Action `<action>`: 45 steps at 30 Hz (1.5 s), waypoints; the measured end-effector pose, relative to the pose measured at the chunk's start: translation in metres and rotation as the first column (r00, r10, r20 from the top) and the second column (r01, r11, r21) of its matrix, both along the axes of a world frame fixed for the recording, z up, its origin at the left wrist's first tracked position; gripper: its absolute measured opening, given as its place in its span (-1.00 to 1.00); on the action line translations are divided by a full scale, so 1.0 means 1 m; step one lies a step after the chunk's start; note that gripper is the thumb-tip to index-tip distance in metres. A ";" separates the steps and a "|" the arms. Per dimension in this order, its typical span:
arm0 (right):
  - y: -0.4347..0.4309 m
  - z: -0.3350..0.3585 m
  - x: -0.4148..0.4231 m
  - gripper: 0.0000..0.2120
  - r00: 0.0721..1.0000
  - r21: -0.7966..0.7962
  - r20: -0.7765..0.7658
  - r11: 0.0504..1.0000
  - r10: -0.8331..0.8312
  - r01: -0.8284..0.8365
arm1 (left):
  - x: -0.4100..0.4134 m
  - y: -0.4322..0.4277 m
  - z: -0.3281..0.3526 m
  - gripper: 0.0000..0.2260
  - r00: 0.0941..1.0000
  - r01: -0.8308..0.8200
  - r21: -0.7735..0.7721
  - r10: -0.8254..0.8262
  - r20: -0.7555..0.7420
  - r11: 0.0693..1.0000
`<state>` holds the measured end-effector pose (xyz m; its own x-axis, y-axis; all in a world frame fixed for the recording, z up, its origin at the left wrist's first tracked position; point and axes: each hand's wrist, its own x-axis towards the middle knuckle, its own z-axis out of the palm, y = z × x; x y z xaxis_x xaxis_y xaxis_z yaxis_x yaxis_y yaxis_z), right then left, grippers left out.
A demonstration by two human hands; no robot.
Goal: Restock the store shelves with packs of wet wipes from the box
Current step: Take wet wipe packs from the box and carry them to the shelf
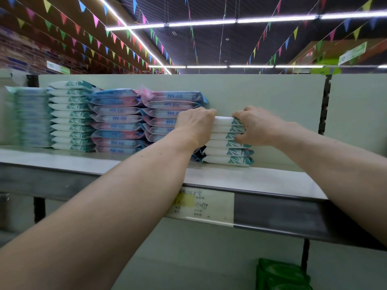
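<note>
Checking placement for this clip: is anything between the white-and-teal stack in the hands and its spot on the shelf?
Nothing visible. The left hand and right hand grip the white-and-teal stack at its ends; it already rests on the shelf, beside the 999 packs.

Two forearms are shown, bare from the lower picture edges to the wrists. A few small dark specks are scattered along the left forearm (125,195). The left grip (194,126) and right grip (258,126) are bare, with knuckles and tendons faintly marked.
</note>
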<state>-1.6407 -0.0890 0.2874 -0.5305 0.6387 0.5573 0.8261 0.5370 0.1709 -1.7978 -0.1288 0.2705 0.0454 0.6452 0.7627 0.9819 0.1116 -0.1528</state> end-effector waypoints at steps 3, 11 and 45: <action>0.000 0.000 -0.001 -0.58 1.000 0.014 0.017 1.000 -0.001 0.001 | -0.001 0.000 -0.001 -0.81 1.000 -0.023 -0.027 0.023 -0.003 0.999; -0.004 -0.001 -0.001 -0.59 1.000 0.022 0.023 1.000 -0.002 0.002 | 0.003 -0.007 -0.003 -0.81 0.999 -0.034 -0.085 0.034 -0.001 0.996; -0.001 -0.010 -0.008 -0.28 0.981 0.057 0.160 0.993 -0.110 0.103 | 0.011 -0.003 -0.004 -0.55 0.991 -0.121 -0.165 0.108 -0.082 0.979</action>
<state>-1.6491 -0.0903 0.2776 -0.5468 0.6711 0.5006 0.8373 0.4354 0.3308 -1.7866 -0.1313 0.2662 0.0146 0.7685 0.6397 0.9498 0.1893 -0.2490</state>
